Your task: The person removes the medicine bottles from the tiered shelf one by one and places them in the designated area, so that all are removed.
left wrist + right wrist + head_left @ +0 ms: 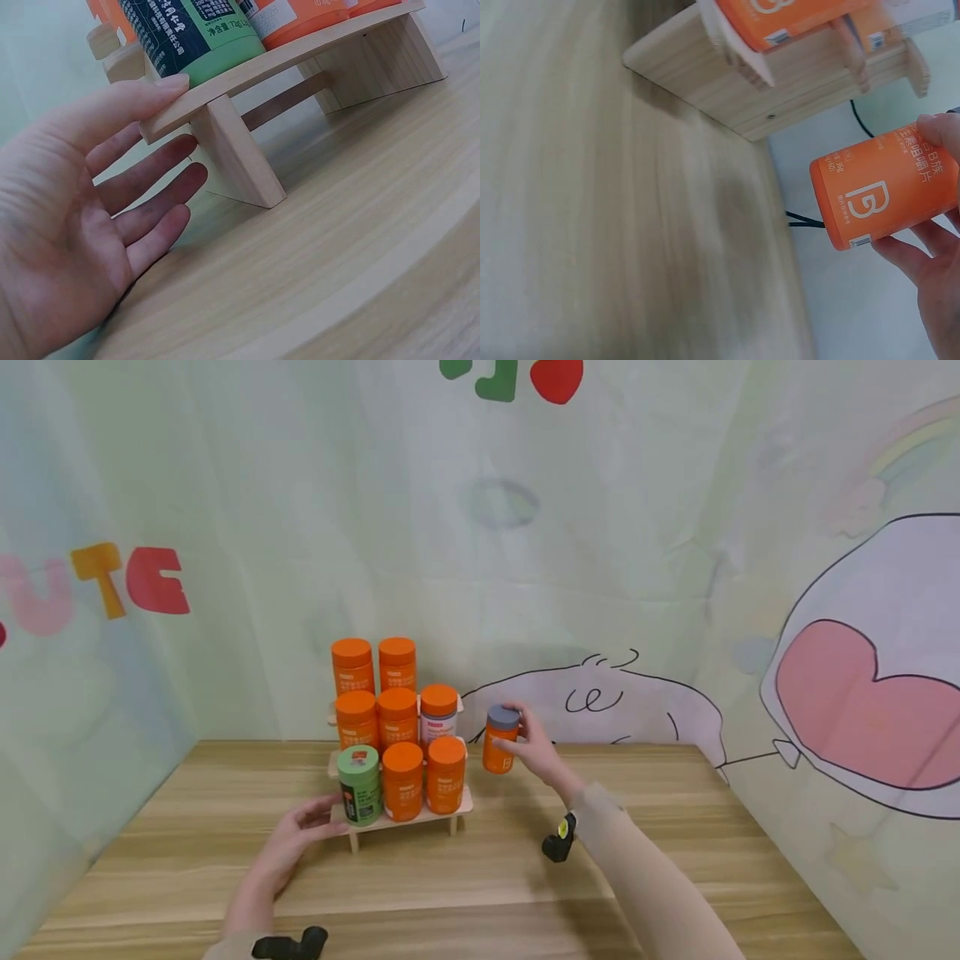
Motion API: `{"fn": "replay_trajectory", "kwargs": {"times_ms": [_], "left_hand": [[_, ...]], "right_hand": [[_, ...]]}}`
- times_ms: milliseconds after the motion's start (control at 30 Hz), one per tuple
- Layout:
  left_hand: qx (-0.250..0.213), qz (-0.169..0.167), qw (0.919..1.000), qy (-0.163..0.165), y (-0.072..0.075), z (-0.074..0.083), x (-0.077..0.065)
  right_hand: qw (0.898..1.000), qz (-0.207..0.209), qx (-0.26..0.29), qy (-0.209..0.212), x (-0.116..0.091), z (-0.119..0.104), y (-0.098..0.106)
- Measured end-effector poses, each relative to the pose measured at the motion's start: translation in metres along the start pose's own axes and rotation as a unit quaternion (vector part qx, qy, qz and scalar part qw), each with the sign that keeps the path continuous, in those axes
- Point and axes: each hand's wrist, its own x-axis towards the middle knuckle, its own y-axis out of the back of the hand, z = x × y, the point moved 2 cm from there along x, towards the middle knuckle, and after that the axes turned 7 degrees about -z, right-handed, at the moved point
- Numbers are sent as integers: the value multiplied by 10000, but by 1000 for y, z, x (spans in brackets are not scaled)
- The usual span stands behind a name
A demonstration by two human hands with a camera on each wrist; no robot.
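My right hand (pixel 534 745) holds an orange bottle with a grey-blue cap (pixel 500 739) in the air, to the right of a three-step wooden rack (pixel 431 817). The right wrist view shows the fingers around the orange body (pixel 881 187), its printed label facing the camera. At the rack's front left corner is my left hand (pixel 303 835). Its thumb (pixel 169 88) lies on the lowest step, with the other fingers below the board. Right by that thumb stands a green bottle (pixel 361 787). Two orange bottles (pixel 403 783) share its step.
Three bottles fill the middle step, including a white-labelled one with an orange cap (pixel 438 720). Two orange bottles (pixel 352 667) stand on the top step. A printed cloth backdrop (pixel 337 485) rises behind the wooden table (pixel 420 902). Black cables (pixel 804 220) show beyond the table's edge.
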Motion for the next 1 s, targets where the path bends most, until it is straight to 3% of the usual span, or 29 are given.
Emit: {"fn": "replay_trajectory", "kwargs": {"times_ms": [433,633,867,1000], "left_hand": [[-139,-54,9999,-58,0,-3,1],[-53,-14,10000,-38,0,-1,2],[-23,49,10000,22,0,-1,2],[-73,39,10000,52,-1,-1,1]], "right_hand": [[9998,5,86,177,-7,22,-23],[9994,-128,207,253,-15,8,-29],[9993,-230,46,304,-15,19,-34],[9988,-355,226,250,-23,5,-35]]}}
